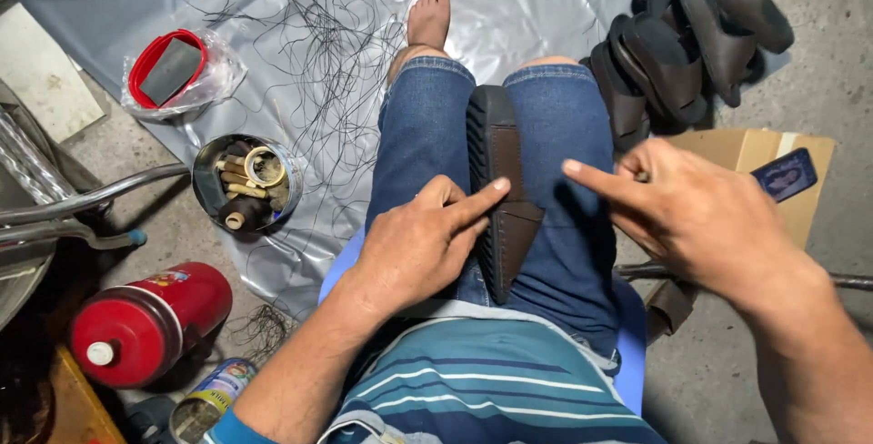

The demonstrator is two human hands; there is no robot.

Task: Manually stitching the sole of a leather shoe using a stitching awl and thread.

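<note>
Seen from above: dark brown sandal (pixel 498 191) wedged on edge between denim-clad knees. Left hand (pixel 420 246) pressed against its strap, forefinger outstretched, gripping nothing. Right hand (pixel 700 218) beside it, forefinger pointing, something small pinched, kind unclear. Sandal pile (pixel 691 35) lay beyond.

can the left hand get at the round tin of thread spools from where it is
Probably yes. The left hand rests on the brown sandal held between the knees, and the round tin sits on the floor to its left with nothing between them.
</note>
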